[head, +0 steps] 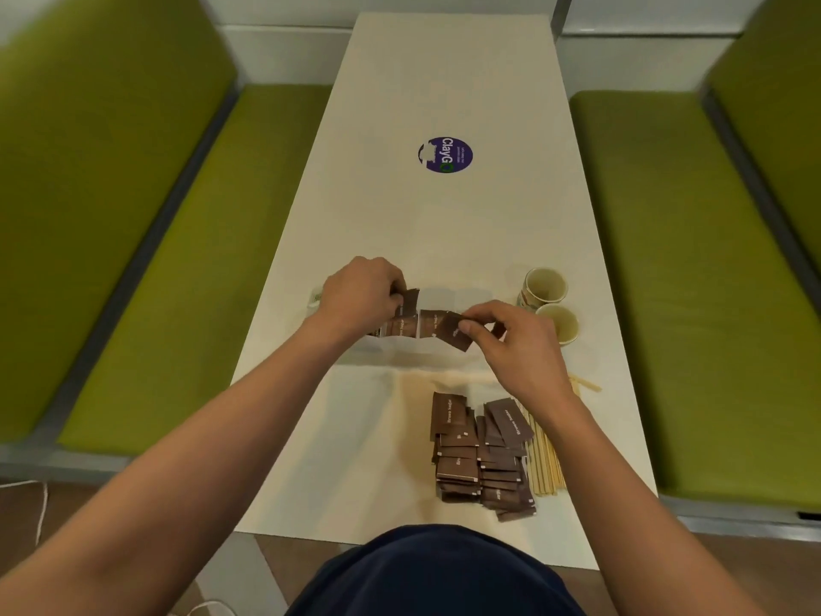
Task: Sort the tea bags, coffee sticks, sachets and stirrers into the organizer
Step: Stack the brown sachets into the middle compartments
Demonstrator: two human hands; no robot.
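Flat brown paper sachets (482, 455) lie heaped; each hand's grip, left (360, 295) and right (511, 344), pinches one above the clear organizer (413, 344).

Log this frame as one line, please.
left hand: holds brown sachet | right hand: holds brown sachet over organizer | sachet pile, stirrers: unsorted

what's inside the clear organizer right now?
Brown sachets stand in the clear organizer's near compartments; far ones look empty. The left hand and right hand, each holding a sachet, cover the ends.
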